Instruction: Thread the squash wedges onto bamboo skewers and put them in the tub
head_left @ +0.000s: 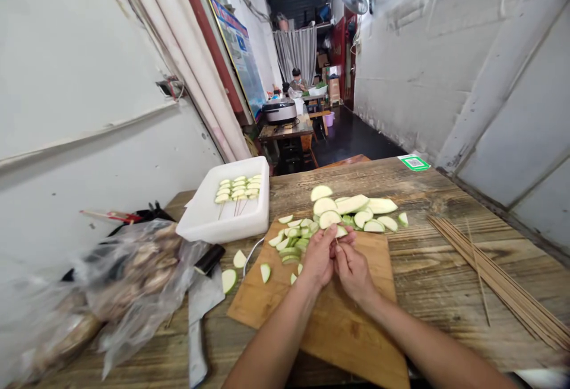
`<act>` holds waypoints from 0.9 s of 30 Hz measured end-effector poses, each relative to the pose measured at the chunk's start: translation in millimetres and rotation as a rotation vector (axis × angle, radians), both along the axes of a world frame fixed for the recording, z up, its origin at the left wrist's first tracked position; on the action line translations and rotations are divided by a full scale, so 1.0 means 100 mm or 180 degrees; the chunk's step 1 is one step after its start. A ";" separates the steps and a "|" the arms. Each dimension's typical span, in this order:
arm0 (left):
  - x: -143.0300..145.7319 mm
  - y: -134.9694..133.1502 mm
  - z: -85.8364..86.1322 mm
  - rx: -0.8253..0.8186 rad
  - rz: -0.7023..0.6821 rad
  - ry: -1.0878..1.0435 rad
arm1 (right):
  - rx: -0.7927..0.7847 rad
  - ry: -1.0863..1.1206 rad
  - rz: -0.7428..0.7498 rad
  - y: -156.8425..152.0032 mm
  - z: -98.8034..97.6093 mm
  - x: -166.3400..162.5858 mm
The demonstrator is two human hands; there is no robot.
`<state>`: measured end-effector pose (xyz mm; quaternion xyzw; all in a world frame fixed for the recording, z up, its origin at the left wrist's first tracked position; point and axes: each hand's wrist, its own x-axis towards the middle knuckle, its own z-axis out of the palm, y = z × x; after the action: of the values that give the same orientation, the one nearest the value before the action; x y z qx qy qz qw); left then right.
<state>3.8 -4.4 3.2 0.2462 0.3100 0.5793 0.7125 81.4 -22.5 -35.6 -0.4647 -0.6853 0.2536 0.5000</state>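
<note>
My left hand (319, 254) and my right hand (352, 267) meet over a wooden cutting board (338, 318). The left hand's fingers pinch a pale green vegetable slice (341, 231). The right hand's fingers are closed on a thin bamboo skewer (337, 245) that points up into the slice. Several cut slices (294, 237) lie on the board just beyond my hands, and larger slices (356, 205) lie on the table behind them.
A white tray (209, 223) at the left holds skewered slices (238, 190). A bundle of bamboo skewers (499, 282) lies at the right. A cleaver (200, 306) and a plastic bag (129, 282) sit at the left. A person sits far down the corridor.
</note>
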 end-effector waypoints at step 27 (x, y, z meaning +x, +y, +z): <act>-0.23 0.14 0.04 0.0017 0.0248 -0.0123 | -0.0449 0.0104 0.0651 -0.07 0.06 0.00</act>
<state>-18.8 9.2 7.6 0.2246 0.3040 0.6121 0.6947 81.0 -29.6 -29.7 -0.4222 -0.7014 0.3583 0.4487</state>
